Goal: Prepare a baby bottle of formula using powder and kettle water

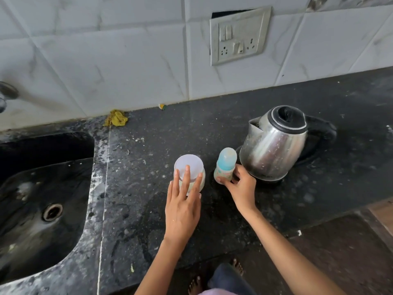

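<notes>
Right hand grips baby bottle steady at kettle's eight o'clock; left hand rests flat-fingered on powder jar.

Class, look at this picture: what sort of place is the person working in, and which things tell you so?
Most likely a home kitchen. A dark stone counter holds a steel kettle, a sink is set into it, and the tiled wall behind carries a socket.

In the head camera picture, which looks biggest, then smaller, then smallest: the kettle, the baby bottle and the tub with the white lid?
1. kettle, clearly biggest
2. tub with the white lid
3. baby bottle, slimmer, though about as tall as the tub
</notes>
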The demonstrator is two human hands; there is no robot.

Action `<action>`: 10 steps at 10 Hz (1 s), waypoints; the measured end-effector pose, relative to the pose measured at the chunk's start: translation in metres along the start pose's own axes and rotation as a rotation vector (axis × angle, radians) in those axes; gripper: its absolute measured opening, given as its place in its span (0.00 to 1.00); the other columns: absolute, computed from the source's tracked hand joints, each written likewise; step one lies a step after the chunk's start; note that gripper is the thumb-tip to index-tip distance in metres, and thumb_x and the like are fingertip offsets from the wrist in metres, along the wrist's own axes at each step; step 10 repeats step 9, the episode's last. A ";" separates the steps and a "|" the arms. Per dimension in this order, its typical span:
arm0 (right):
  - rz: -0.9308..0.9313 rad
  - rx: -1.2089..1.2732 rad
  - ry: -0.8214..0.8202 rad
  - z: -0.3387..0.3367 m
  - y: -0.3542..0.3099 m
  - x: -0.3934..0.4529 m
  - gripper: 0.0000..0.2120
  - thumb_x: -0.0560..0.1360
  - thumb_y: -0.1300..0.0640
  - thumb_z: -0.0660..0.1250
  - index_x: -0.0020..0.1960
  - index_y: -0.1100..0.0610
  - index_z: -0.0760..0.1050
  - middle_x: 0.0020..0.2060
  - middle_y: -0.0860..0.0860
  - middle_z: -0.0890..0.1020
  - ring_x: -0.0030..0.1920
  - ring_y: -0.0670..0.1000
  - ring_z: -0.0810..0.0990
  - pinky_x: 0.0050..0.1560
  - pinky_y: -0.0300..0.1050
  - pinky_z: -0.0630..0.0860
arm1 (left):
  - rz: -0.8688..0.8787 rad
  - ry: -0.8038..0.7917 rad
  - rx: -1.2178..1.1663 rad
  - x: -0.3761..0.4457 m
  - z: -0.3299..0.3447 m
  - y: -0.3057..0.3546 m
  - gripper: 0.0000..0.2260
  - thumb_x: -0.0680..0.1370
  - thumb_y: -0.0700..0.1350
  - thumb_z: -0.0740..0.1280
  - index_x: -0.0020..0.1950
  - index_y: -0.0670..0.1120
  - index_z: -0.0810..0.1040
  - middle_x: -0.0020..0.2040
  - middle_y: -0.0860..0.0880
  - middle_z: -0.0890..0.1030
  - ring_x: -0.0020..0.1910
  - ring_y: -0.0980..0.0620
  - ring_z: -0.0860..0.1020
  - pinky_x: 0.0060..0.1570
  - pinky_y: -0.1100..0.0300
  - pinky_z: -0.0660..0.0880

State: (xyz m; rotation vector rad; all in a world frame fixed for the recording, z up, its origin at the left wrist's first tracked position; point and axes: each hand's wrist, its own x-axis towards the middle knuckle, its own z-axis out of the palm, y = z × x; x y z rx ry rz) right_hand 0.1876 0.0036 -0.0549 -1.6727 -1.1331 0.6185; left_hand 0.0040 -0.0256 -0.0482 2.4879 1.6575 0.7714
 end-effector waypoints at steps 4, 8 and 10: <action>-0.023 -0.046 -0.007 0.002 0.001 0.001 0.25 0.68 0.62 0.77 0.63 0.60 0.76 0.61 0.53 0.81 0.62 0.49 0.77 0.60 0.46 0.78 | -0.002 -0.006 -0.036 0.005 0.002 -0.007 0.28 0.77 0.40 0.65 0.75 0.51 0.61 0.79 0.47 0.53 0.77 0.41 0.50 0.73 0.45 0.59; -0.024 -0.145 0.031 -0.010 0.004 -0.013 0.28 0.71 0.62 0.75 0.68 0.61 0.72 0.64 0.56 0.78 0.65 0.54 0.76 0.65 0.44 0.73 | 0.000 0.051 0.042 0.002 0.001 -0.003 0.25 0.80 0.50 0.54 0.77 0.53 0.55 0.79 0.46 0.49 0.78 0.46 0.47 0.74 0.47 0.53; -0.260 -0.245 0.113 -0.023 -0.007 -0.026 0.25 0.75 0.56 0.71 0.69 0.62 0.70 0.65 0.58 0.77 0.65 0.55 0.76 0.64 0.38 0.70 | -0.035 0.139 0.000 0.010 -0.013 0.008 0.25 0.81 0.50 0.52 0.78 0.51 0.53 0.79 0.47 0.49 0.78 0.48 0.46 0.75 0.51 0.48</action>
